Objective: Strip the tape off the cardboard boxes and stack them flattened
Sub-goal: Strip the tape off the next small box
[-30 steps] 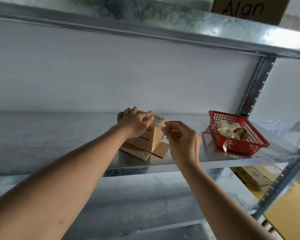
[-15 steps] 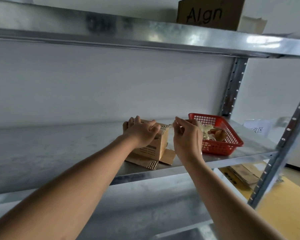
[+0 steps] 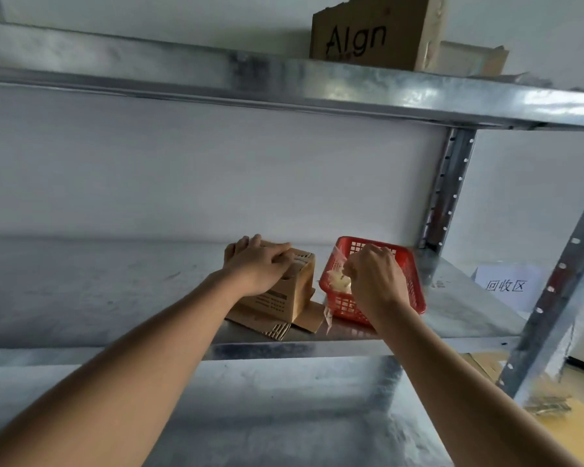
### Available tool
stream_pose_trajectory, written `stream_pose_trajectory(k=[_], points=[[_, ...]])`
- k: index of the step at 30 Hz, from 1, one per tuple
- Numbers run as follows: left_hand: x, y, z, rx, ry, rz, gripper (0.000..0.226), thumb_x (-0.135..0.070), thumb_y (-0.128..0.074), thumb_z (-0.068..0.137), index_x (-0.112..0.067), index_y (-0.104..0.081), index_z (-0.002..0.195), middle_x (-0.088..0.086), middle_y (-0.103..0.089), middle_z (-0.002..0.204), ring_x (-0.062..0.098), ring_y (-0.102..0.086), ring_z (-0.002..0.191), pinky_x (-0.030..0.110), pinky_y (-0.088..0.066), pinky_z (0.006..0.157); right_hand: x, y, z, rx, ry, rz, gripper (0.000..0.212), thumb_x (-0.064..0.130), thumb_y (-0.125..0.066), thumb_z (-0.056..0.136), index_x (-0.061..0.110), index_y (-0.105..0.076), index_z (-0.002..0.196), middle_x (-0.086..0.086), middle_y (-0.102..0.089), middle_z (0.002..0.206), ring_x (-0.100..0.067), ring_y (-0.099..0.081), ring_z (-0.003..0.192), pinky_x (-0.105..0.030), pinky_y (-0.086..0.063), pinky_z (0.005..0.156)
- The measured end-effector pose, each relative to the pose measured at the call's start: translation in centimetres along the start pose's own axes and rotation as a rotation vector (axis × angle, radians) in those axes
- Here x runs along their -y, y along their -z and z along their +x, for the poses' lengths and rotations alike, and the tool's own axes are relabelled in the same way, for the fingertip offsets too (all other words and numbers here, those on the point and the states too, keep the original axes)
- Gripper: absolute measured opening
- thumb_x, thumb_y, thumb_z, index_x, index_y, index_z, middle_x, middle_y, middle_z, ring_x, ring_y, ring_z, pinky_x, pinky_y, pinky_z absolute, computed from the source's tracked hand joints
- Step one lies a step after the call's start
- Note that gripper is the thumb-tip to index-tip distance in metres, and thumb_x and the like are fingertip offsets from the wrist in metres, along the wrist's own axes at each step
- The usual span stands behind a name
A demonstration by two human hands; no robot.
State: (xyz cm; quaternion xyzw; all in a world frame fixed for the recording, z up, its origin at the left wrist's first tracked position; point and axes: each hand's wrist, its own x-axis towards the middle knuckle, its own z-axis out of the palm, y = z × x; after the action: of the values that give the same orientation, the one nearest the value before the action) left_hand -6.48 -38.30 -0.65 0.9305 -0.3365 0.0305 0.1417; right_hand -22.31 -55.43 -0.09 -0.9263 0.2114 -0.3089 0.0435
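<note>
A small brown cardboard box (image 3: 289,294) stands on a flattened piece of cardboard (image 3: 309,320) on the metal shelf (image 3: 115,298). My left hand (image 3: 258,262) presses down on the box's top, fingers wrapped over its far edge. My right hand (image 3: 375,278) hovers over the red plastic basket (image 3: 408,288) just right of the box, fingers pinched on a strip of clear tape (image 3: 338,257). Crumpled tape scraps (image 3: 338,281) lie inside the basket.
A large brown box marked "Algn" (image 3: 375,32) sits on the upper shelf (image 3: 284,82). Perforated shelf uprights (image 3: 445,187) stand at the right. A white paper sign (image 3: 506,285) hangs right of the shelf. Cardboard sheets (image 3: 482,365) lie on the yellow floor below.
My right hand moved right from the box's top edge to above the red basket, carrying the tape strip. My left hand stayed on the box. The camera shifted right and up.
</note>
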Motion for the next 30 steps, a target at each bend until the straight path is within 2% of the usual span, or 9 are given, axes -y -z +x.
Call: stream_pose_trajectory(k=[2, 6, 8, 10, 15, 21, 25, 28, 30], points=[[0.1, 0.0, 0.0, 0.009, 0.017, -0.006, 0.058, -0.075, -0.012, 0.098, -0.062, -0.024, 0.153, 0.005, -0.015, 0.171, 0.031, -0.004, 0.157, 0.052, -0.006, 0.122, -0.7, -0.1, 0.1, 0.044, 0.059, -0.035, 0.017, 0.019, -0.076, 0.092, 0.018, -0.078, 0.109, -0.003, -0.072, 0.117, -0.021, -0.068, 0.101, -0.042, -0.061, 0.088], [0.0, 0.0, -0.2, 0.012, 0.046, -0.007, 0.056, -0.075, -0.013, 0.098, -0.064, -0.023, 0.152, 0.001, -0.012, 0.172, 0.028, -0.001, 0.158, 0.051, -0.005, 0.122, -1.4, -0.1, 0.2, 0.077, 0.235, 0.061, 0.022, 0.019, -0.065, 0.102, 0.027, -0.074, 0.12, 0.002, -0.072, 0.123, -0.019, -0.071, 0.1, -0.033, -0.06, 0.081], [-0.2, -0.1, -0.2, 0.011, 0.058, 0.005, 0.056, -0.075, -0.013, 0.098, -0.064, -0.023, 0.152, 0.001, -0.012, 0.172, 0.028, -0.002, 0.158, 0.051, -0.005, 0.122, -1.5, 0.0, 0.5, 0.079, 0.254, 0.129, 0.03, 0.021, -0.066, 0.101, 0.03, -0.07, 0.13, 0.003, -0.072, 0.127, -0.017, -0.072, 0.103, -0.031, -0.061, 0.08], [-0.3, 0.0, -0.2, 0.016, 0.067, 0.019, 0.056, -0.076, -0.012, 0.098, -0.065, -0.022, 0.152, 0.001, -0.011, 0.172, 0.029, -0.002, 0.158, 0.051, -0.006, 0.122, -1.7, 0.1, 1.0, 0.055, 0.231, 0.192, 0.028, 0.019, -0.07, 0.098, 0.027, -0.073, 0.125, 0.002, -0.071, 0.125, -0.013, -0.07, 0.098, -0.026, -0.059, 0.08], [0.1, 0.0, -0.9, -0.003, 0.062, 0.021, 0.057, -0.077, -0.011, 0.097, -0.066, -0.019, 0.152, 0.001, -0.011, 0.173, 0.027, -0.002, 0.159, 0.051, -0.006, 0.122, -1.5, 0.6, 1.9, -0.069, 0.187, 0.323, 0.014, 0.027, -0.076, 0.093, 0.024, -0.079, 0.106, 0.004, -0.069, 0.111, -0.005, -0.059, 0.081, -0.011, -0.04, 0.065], [0.5, 0.9, -1.4, 0.005, 0.053, 0.066, 0.059, -0.079, -0.007, 0.095, -0.066, -0.017, 0.152, 0.002, -0.014, 0.172, 0.029, -0.008, 0.158, 0.056, -0.013, 0.12, 1.1, 0.3, 2.1, -0.057, 0.336, 0.349, 0.022, 0.035, -0.069, 0.097, 0.024, -0.077, 0.115, 0.005, -0.071, 0.113, -0.007, -0.063, 0.086, -0.02, -0.051, 0.072], [1.8, 2.8, -1.8, 0.055, 0.113, 0.141, 0.056, -0.076, -0.003, 0.096, -0.069, -0.016, 0.15, 0.006, -0.031, 0.159, 0.035, -0.024, 0.148, 0.053, -0.022, 0.115, 4.4, -0.9, 1.4, 0.161, 0.441, 0.38, 0.033, 0.047, -0.073, 0.091, 0.033, -0.073, 0.121, 0.005, -0.068, 0.116, -0.013, -0.065, 0.094, -0.03, -0.056, 0.075], [3.1, 4.5, -2.0, 0.087, 0.174, 0.233, 0.05, -0.064, -0.006, 0.102, -0.07, -0.017, 0.15, 0.011, -0.034, 0.148, 0.037, -0.03, 0.138, 0.05, -0.024, 0.112, 7.2, -2.5, 1.6, 0.196, 0.445, 0.338, 0.022, 0.035, -0.074, 0.093, 0.025, -0.076, 0.112, 0.0, -0.065, 0.111, -0.02, -0.064, 0.097, -0.033, -0.053, 0.078], [4.4, 5.5, -2.3, 0.1, 0.2, 0.295, 0.051, -0.063, -0.01, 0.103, -0.066, -0.021, 0.152, 0.014, -0.033, 0.15, 0.038, -0.029, 0.138, 0.049, -0.023, 0.111, 8.8, -3.5, 2.1, 0.162, 0.386, 0.336, 0.014, 0.023, -0.073, 0.094, 0.021, -0.078, 0.107, -0.003, -0.059, 0.115, -0.023, -0.063, 0.098, -0.037, -0.056, 0.082]])
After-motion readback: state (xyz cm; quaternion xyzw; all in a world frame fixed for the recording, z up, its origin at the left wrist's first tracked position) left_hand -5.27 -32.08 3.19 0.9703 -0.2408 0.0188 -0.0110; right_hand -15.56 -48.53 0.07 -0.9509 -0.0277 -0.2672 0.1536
